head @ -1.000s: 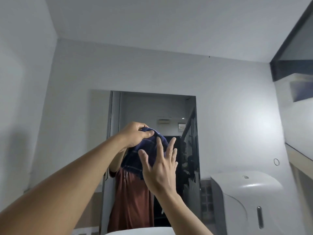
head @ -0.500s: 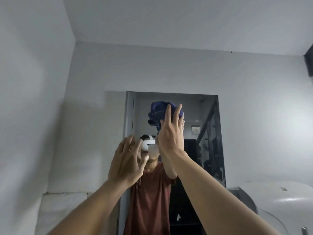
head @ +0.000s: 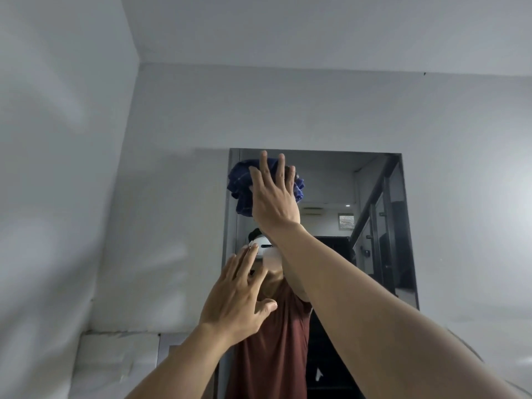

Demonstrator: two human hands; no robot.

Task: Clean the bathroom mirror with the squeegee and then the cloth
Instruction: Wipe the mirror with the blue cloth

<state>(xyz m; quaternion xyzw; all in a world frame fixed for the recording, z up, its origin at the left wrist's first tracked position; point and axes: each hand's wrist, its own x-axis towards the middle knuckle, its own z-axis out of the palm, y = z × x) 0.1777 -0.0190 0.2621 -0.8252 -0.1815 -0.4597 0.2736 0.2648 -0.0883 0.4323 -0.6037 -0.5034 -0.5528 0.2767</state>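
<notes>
Head view: my right hand, fingers straight and spread, presses the one dark blue cloth flat against the mirror's top left corner. The cloth is bunched, with no clear long axis, and one fold hangs downward. My left hand is lower and nearer, fingers spread, holding nothing. I can read no writing.

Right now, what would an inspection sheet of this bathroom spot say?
Surface: rectangular wall mirror; streaks cannot be judged.
Job's things: bunched dark blue cloth against the mirror near its top left corner; squeegee: nothing seen.
Clutter: nothing seen.
Hands: right hand presses the cloth with straight fingers; left hand open, raised lower down, holding nothing.
Cables: nothing seen.
Surroundings: plain pale grey walls and ceiling.
</notes>
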